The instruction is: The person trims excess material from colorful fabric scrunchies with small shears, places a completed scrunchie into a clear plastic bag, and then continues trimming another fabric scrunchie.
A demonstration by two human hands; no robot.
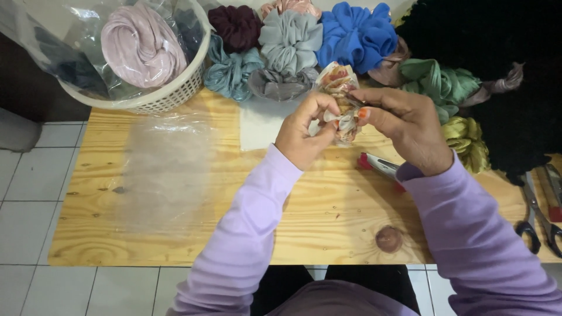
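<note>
Two hands work together over a low wooden table (175,234), and many things lie around them. At the far left corner stands a white plastic basket (175,96) with a clear bag inside it, and in the bag sits a twisted pale pink scrunchie (140,44). In front of the basket, a flat clear plastic sheet (167,169) lies on the wood. Along the far edge sits a row of scrunchies: a teal one (231,73), a dark red one (235,26), a grey one (291,41) and a bright blue one (357,35). Near the middle of the table, the left hand (304,131) pinches a patterned scrunchie (339,88), cream with orange and brown marks, with fingers curled shut on its lower part. The right hand (410,123) closes on it from the other side, thumb and fingers pressed tight on the cloth. The scrunchie is held up in the air, above the table and not touching it. It looks like the hands are fixing or closing one small spot on the cloth, so the next bit needs a firm pinch and small, careful finger moves. Under the right wrist lies a red and silver tool (377,165). Farther right lie green scrunchies (436,82), a yellow-green one (468,140) and a big black fuzzy cloth (503,58). At the right edge lie black-handled scissors (535,216).
</note>
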